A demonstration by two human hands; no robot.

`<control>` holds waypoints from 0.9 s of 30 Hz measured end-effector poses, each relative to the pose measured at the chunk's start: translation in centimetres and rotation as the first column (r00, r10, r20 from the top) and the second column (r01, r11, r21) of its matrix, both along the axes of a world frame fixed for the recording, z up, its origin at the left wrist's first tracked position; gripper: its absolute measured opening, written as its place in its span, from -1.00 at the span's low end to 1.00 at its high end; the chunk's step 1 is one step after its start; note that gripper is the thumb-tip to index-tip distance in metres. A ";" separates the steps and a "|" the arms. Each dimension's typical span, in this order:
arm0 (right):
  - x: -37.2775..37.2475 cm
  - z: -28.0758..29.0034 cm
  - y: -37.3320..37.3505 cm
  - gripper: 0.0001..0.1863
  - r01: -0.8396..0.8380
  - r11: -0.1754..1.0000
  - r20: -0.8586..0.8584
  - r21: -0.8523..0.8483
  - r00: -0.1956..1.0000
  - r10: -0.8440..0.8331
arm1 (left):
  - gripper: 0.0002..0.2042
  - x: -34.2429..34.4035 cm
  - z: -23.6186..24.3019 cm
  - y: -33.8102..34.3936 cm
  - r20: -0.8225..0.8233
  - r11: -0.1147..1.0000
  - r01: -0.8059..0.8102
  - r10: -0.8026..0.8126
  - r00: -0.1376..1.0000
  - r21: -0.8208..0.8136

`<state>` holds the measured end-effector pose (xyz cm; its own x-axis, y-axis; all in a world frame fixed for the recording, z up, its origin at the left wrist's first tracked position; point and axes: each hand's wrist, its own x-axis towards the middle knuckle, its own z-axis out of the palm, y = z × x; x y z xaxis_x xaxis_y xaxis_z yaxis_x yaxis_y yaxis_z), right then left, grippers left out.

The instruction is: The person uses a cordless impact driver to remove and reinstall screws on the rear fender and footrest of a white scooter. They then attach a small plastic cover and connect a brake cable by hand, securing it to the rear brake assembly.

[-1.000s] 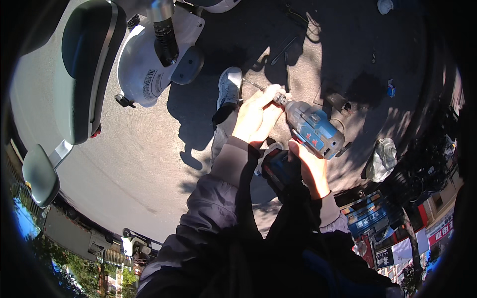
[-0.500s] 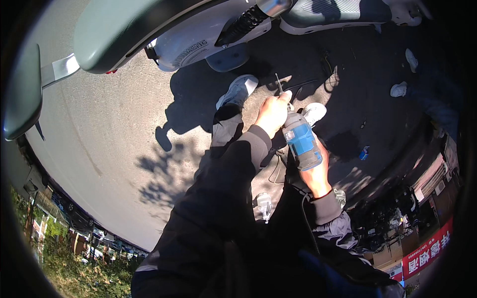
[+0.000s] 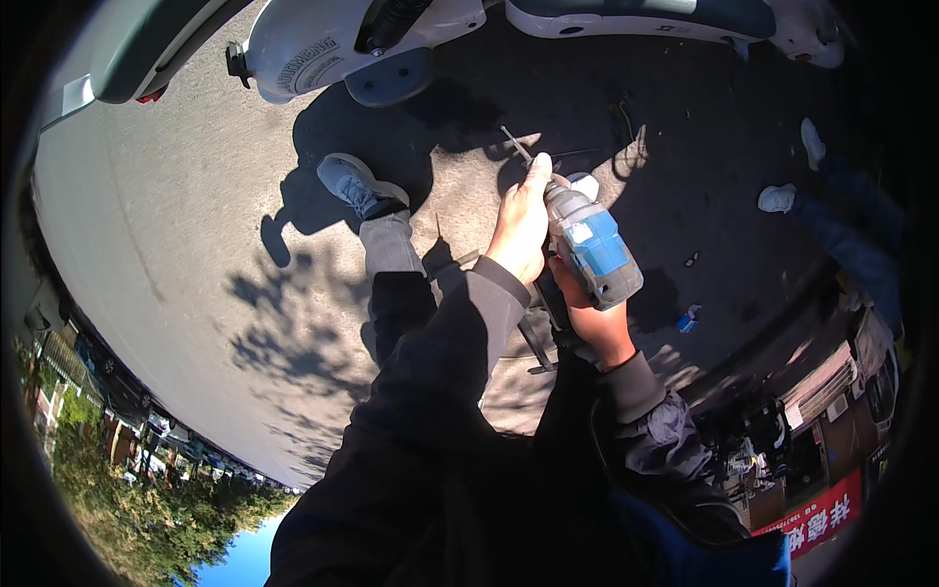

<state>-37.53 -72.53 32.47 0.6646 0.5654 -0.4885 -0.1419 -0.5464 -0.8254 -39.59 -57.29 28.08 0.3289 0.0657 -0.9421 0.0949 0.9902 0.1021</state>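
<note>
A blue and grey cordless driver (image 3: pixel 599 247) is held out in front of me, its nose toward the far left and its rear end toward me. My right hand (image 3: pixel 599 325) is wrapped around its grip, which is mostly hidden beneath the body. At the nose, my left hand (image 3: pixel 520 227) closes around the base of a long thin bit (image 3: pixel 515 142), the thumb lying along it. The bit's tip sticks out past the thumb, touching nothing. The fingers' exact hold at the chuck is hidden.
A white scooter (image 3: pixel 293 49) with a grey-green seat (image 3: pixel 161 44) stands ahead at left, another light-coloured vehicle (image 3: pixel 636 20) beyond. My left shoe (image 3: pixel 357 184) is on sunlit pavement. A person's shoes (image 3: pixel 778 199) appear at right, near a small blue packet (image 3: pixel 689 318).
The driver has tilted, its rear swinging right and its bit pointing further left. My left foot has stepped left. The scooter sits higher and further left in view.
</note>
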 end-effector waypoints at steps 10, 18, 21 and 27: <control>-1.5 -1.3 3.7 -0.71 -0.175 0.980 -0.006 -0.092 0.985 0.175 | -0.47 -7.1 -2.0 6.1 0.092 0.919 0.347 -0.368 0.925 0.185; -4.3 -0.7 10.7 -0.83 0.306 0.944 -0.433 -0.123 0.839 -0.328 | -0.71 -16.4 -8.7 14.3 0.264 0.947 -0.123 0.043 0.964 0.296; -5.3 -0.8 13.0 -0.78 0.321 0.936 -0.418 -0.147 0.837 -0.352 | -0.86 -17.8 -10.3 16.1 0.124 0.958 -0.184 0.160 0.979 0.218; -6.3 0.4 16.3 -0.69 0.268 0.946 -0.428 -0.185 0.844 -0.323 | -0.87 -18.6 -10.6 20.4 0.257 0.900 -0.432 0.404 0.878 0.061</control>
<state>-43.82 -56.26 32.87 0.4858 0.2999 -0.8210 -0.6494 -0.5048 -0.5687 -58.17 -36.92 17.46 0.4551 0.3472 -0.8199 -0.3658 0.9125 0.1834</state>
